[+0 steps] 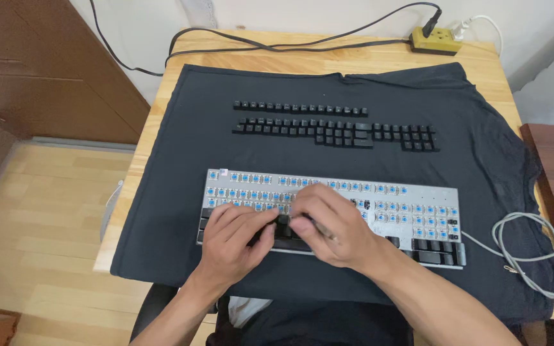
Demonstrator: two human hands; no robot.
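Head view: wooden table (pixel 302 61), dark cloth (pixel 482 128), wood floor (pixel 40 218).

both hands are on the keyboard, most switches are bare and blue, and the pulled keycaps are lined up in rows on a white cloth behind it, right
Not quite: the cloth is dark, nearly black, not white, as the head view shows. The rest holds: the left hand and right hand are on the keyboard, most switches are bare and blue, and the pulled keycaps are lined up in rows behind it.

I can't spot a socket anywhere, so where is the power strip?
In the head view, the yellow-green power strip sits at the table's far right edge, beyond the dark cloth, cables plugged in.
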